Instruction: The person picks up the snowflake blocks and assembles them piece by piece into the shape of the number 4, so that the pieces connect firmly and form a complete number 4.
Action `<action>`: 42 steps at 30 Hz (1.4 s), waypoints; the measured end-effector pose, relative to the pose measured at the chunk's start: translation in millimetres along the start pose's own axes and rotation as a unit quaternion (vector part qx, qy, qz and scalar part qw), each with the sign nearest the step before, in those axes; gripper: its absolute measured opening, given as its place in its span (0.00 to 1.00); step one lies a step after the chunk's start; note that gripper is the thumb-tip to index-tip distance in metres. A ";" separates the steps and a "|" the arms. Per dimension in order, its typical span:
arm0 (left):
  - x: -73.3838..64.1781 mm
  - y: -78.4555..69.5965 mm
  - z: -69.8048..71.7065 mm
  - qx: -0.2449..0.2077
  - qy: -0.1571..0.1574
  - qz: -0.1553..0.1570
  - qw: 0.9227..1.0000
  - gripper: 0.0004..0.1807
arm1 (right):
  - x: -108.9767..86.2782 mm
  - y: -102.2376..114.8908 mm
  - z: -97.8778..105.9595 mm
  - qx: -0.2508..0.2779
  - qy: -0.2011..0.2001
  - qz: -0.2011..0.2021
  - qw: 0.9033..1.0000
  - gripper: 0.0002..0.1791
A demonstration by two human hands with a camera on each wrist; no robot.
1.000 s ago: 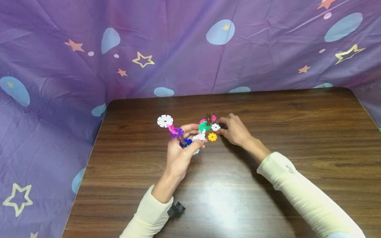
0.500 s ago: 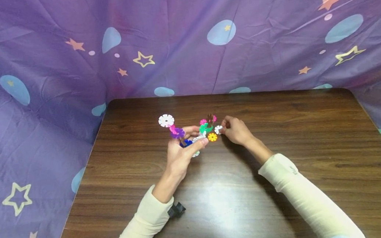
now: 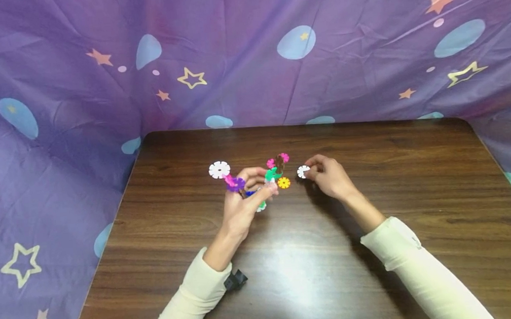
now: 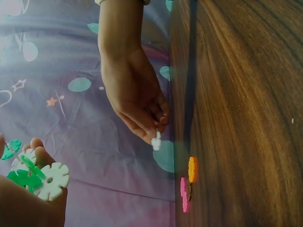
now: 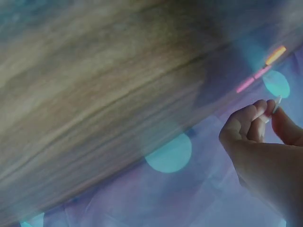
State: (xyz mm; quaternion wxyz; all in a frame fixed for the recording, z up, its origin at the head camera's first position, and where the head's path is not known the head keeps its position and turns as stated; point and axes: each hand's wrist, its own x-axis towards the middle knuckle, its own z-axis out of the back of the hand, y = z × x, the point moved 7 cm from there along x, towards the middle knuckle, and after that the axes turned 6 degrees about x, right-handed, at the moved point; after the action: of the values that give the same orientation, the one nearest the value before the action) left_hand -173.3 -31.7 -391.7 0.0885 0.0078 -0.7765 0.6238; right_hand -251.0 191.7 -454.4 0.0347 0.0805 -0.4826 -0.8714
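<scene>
My left hand point(image 3: 240, 207) holds a joined chain of notched plastic discs. A white disc point(image 3: 218, 170), a pink one and a purple disc point(image 3: 237, 184) stick out beyond its left side. Blue shows inside the hand, partly hidden by the thumb. In the left wrist view a green disc point(image 4: 24, 179) and a white piece point(image 4: 53, 181) of the chain show at the fingers. My right hand point(image 3: 331, 178) pinches a single white disc point(image 3: 303, 171) between thumb and fingertips, to the right of the chain and apart from it.
On the wooden table point(image 3: 357, 281), just past the left fingertips, lie a yellow disc point(image 3: 284, 182), a brown disc point(image 3: 279, 164) and two pink discs point(image 3: 284, 157). A purple patterned cloth point(image 3: 248, 51) hangs behind the table.
My right hand has moved right with the white disc, away from the loose discs and the chain. The left hand keeps its hold, and the chain's white end has tipped slightly lower.
</scene>
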 end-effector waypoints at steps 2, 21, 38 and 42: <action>0.1 -1.0 -0.4 -0.009 0.000 -0.011 1.000 0.16 | -3.7 4.0 3.3 0.005 -0.006 0.005 1.000 0.15; -0.3 -3.2 1.4 -0.031 -0.035 -0.029 0.998 0.06 | -29.9 35.8 24.3 0.042 -0.056 0.036 0.997 0.14; 0.7 4.6 -1.1 -0.018 -0.036 -0.021 0.999 0.05 | -53.6 57.4 38.4 0.044 -0.097 0.066 0.992 0.14; 0.2 5.6 -2.2 -0.007 -0.034 -0.016 0.999 0.05 | -59.1 66.6 39.9 0.044 -0.109 0.079 0.990 0.14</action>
State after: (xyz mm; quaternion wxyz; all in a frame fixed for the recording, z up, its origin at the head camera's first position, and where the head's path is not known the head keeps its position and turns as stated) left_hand -174.0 -28.2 -396.6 0.0717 0.0408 -0.7831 0.6164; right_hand -200.9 197.8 -370.9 0.0471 -0.0524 -0.5263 -0.8474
